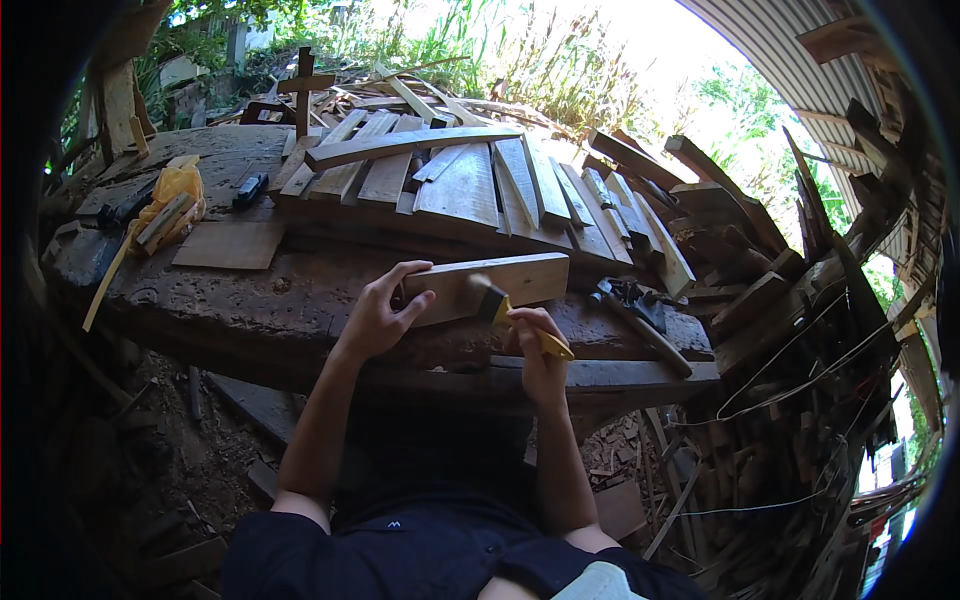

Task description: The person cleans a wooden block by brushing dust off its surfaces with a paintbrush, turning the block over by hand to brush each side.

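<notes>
Two hands show in my head view. The left hand (385,312) grips one end of a pale board (535,278), thumb and fingers around it, held above the near part of the thick wooden bench (270,312). My right hand (541,350) is closed around a yellow-handled brush (500,308), bristles over the board's face; I can't tell whether they touch. A crumpled yellow bag (178,188) sits at far left, a wood piece (164,222) at its front; whether that piece is inside, I can't make out. Just beyond the board, loose planks (460,190) crowd the bench. A long-handled tool (655,340) lies right of the brush.
</notes>
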A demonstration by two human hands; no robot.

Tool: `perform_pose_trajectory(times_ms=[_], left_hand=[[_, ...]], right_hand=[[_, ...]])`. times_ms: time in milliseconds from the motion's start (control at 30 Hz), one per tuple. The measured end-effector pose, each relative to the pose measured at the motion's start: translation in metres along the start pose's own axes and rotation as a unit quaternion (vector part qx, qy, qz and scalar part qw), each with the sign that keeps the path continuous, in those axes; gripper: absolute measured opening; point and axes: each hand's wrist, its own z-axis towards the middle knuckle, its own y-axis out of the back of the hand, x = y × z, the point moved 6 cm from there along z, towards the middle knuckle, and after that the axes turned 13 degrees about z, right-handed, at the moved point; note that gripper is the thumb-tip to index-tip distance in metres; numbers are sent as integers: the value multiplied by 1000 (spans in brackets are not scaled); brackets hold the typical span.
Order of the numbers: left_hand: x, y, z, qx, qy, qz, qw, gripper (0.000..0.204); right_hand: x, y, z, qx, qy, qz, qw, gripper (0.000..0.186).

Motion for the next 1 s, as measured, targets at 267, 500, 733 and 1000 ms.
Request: perform_pose_trajectory(times_ms=[267,500,733,1000], left_hand=[[0,2,0,3,10,3,1000,40],[0,1,0,10,20,6,1000,40],[0,1,0,3,8,-3,1000,40],[-1,1,-1,-10,-8,8,1000,39]], right_hand=[[-14,20,-8,-39,-77,48,995,15],[-2,25,-1,-162,24,-13,986,18],[-5,18,2,-147,10,-26,989,17],[-4,21,-7,-77,-14,-71,994,18]])
